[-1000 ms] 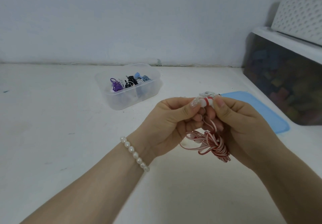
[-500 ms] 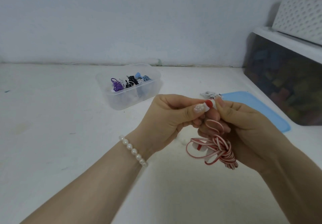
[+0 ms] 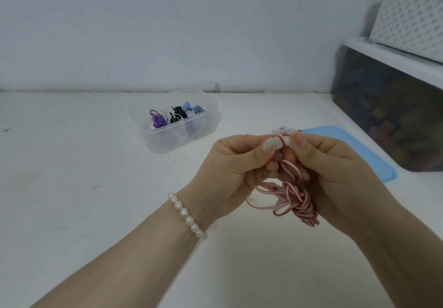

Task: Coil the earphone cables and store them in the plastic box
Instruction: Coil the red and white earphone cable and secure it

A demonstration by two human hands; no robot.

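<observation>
- Head view: the left hand [image 3: 236, 164] and right hand [image 3: 335, 171] meet in front of the plastic box [image 3: 176, 120], nearer the camera and a little to its right, raised over the white table [image 3: 72, 187].
- Both hands pinch the white earbud end [image 3: 282, 141] of a red-and-white earphone cable [image 3: 291, 197]: thumb tips press it from either side, the other fingers curled in underneath.
- The cable hangs below the hands as a loose bundle of flat, ribbon-like loops, some gathered against the right palm, a few strays sagging toward the left wrist, which wears a pearl bracelet [image 3: 187, 215].
- Judged by that droop, the cable is light, limp and slightly springy; the loops would likely slacken if let go, so the gathered waist of the bundle looks the safest place to hold, not the earbuds.
- The earbud housing looks hard and smooth, with a thin red ring; a light pinch should do.
- The box is translucent, soft-cornered and open-topped, with purple, black and blue coiled sets already inside.
- Right of the box lies a flat blue lid [image 3: 354, 149] with rounded corners; a small whitish item at its near-left edge is too unclear to name.
- Further right stands a dark clear bin [image 3: 388, 113] under a white perforated basket [image 3: 407, 24].
</observation>
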